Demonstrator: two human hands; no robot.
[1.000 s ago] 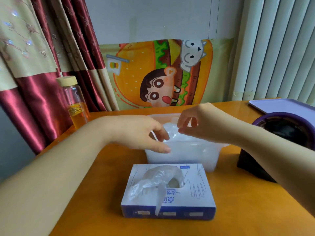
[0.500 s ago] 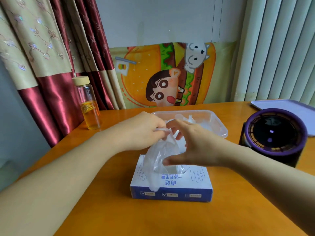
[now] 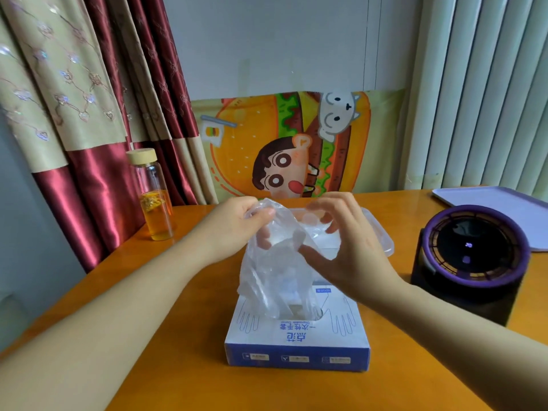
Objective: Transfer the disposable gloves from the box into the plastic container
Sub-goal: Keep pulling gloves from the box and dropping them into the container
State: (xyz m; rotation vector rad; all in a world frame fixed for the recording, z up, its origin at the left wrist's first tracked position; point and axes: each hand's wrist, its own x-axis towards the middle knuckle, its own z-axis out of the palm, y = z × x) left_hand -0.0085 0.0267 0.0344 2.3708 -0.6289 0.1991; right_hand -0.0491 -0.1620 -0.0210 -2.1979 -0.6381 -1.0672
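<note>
A blue and white glove box (image 3: 297, 336) lies flat on the orange table in front of me. A clear disposable glove (image 3: 274, 277) hangs from my left hand (image 3: 237, 229), whose fingers pinch its top edge; its lower end still reaches the box's slot. My right hand (image 3: 341, 247) hovers beside the glove with fingers curled and spread, thumb touching the film. Behind both hands sits the clear plastic container (image 3: 381, 235), with more thin film visible inside it.
A glass bottle (image 3: 154, 197) of orange liquid stands at the left by the curtain. A dark cylinder with a purple rim (image 3: 471, 262) stands at the right, a pale tray (image 3: 498, 212) behind it. A cartoon poster leans against the wall.
Both hands came back from the container to the box. My left hand pinched a glove there and has lifted it up out of the slot. The view shifted closer.
</note>
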